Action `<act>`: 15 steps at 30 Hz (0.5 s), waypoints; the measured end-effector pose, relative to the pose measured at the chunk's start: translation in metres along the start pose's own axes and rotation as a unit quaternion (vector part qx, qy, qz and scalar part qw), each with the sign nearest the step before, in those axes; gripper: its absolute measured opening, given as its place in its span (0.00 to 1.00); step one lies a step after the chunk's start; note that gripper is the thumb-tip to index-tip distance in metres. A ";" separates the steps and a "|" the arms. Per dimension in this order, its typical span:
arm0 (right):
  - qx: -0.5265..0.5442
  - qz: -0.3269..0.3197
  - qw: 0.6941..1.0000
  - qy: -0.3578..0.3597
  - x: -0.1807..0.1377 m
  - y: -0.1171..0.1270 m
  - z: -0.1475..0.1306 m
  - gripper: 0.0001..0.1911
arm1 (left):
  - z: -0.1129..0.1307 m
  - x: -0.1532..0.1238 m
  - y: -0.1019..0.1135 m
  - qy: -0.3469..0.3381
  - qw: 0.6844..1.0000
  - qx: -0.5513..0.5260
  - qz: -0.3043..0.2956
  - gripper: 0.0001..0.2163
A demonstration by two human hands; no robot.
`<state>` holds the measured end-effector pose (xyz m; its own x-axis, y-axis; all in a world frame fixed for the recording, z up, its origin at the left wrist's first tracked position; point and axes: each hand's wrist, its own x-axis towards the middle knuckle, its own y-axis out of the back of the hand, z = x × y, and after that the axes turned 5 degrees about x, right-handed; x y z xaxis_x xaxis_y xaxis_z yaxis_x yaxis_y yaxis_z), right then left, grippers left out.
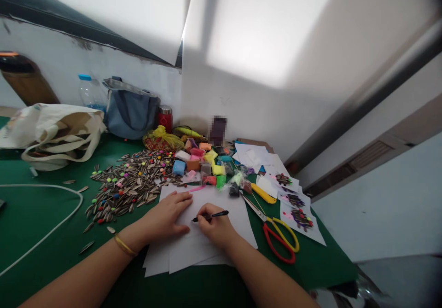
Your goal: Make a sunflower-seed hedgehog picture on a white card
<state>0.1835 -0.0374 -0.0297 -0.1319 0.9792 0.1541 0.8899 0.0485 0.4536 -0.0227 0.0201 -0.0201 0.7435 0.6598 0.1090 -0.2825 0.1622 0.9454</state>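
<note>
Several white paper sheets (196, 251) lie in an overlapping stack at the table's front. My left hand (169, 216) rests flat on the top sheet, fingers stretched out, a gold bracelet (125, 245) on its wrist. My right hand (214, 227) is closed round a black pen (219, 214), whose tip points down-left at the paper between the two hands. Whether the tip touches the sheet is too small to tell. To the right of the paper lie scissors (267, 219) with one red and one yellow handle, and a yellow utility knife (263, 193).
Striped sunflower seeds (134, 179) mixed with coloured balls spread at left. Coloured clay packets (193, 165) lie behind the paper. Sheets with seed-covered pictures (302, 219) sit at right. A cream bag (62, 133), blue bag (131, 110) and red flask (165, 118) stand behind; a white cable (65, 216) curves at left.
</note>
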 end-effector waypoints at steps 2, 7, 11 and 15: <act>-0.004 0.002 1.000 0.006 0.000 0.000 0.000 0.05 | -0.001 0.000 -0.001 0.001 1.000 0.000 -0.002 0.35; -0.015 0.003 1.000 0.008 -0.001 0.000 -0.001 0.05 | -0.003 0.000 -0.002 -0.006 1.000 -0.009 0.014 0.34; -0.016 0.001 1.000 0.011 -0.001 0.001 -0.001 0.05 | -0.001 0.000 -0.001 0.003 1.000 -0.007 0.006 0.34; -0.021 0.001 1.000 0.015 0.000 0.001 -0.001 0.05 | -0.001 0.000 0.000 0.003 1.000 -0.005 0.002 0.34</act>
<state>0.1838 -0.0377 -0.0289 -0.1430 0.9731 0.1808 0.8715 0.0372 0.4889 -0.0230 0.0205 -0.0207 0.7383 0.6651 0.1118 -0.2920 0.1658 0.9419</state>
